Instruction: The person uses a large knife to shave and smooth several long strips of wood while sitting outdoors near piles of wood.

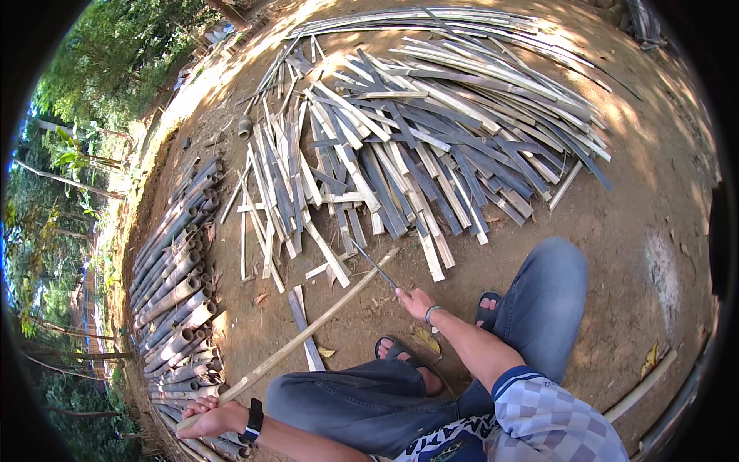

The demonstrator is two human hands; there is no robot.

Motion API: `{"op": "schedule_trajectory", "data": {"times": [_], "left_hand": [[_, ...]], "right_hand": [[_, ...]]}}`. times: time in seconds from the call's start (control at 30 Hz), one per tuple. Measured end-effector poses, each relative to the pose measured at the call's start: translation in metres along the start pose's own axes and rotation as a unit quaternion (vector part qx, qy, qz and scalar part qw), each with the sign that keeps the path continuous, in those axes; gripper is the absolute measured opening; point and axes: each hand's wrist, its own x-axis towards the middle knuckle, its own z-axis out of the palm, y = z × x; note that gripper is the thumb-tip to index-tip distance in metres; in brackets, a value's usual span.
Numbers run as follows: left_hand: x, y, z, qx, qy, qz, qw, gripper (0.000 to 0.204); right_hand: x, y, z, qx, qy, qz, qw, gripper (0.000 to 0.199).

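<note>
My left hand (pixel 208 418), low at the left, is closed around the near end of a long pale bamboo strip (pixel 308 327). The strip runs slantwise up to the right over the ground. In my right hand (pixel 416 302) is the handle of a long, thin, dark-bladed knife (pixel 387 277). Its blade points up and left and crosses the strip near the far end; I cannot tell whether they touch. A shorter split piece of bamboo (pixel 300 314), part dark and part pale, lies on the ground beneath the held strip.
A wide heap of split bamboo strips (pixel 431 146) spreads ahead of me. Round bamboo poles (pixel 173 289) are stacked at the left. My bent legs (pixel 546 300) and sandalled feet (pixel 404 358) are close below my right hand. More poles (pixel 639 389) lie at the lower right.
</note>
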Motion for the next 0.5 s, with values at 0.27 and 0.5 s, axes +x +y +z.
{"op": "schedule_trajectory", "data": {"times": [0.27, 0.5], "left_hand": [[-0.001, 0.001, 0.005, -0.01, -0.006, 0.009, 1.0, 0.06], [0.003, 0.002, -0.001, -0.005, 0.018, 0.004, 1.0, 0.059]], "right_hand": [[0.012, 0.001, -0.01, -0.02, 0.0, 0.01, 1.0, 0.081], [-0.005, 0.0, 0.007, 0.008, -0.023, -0.095, 0.995, 0.076]]}}
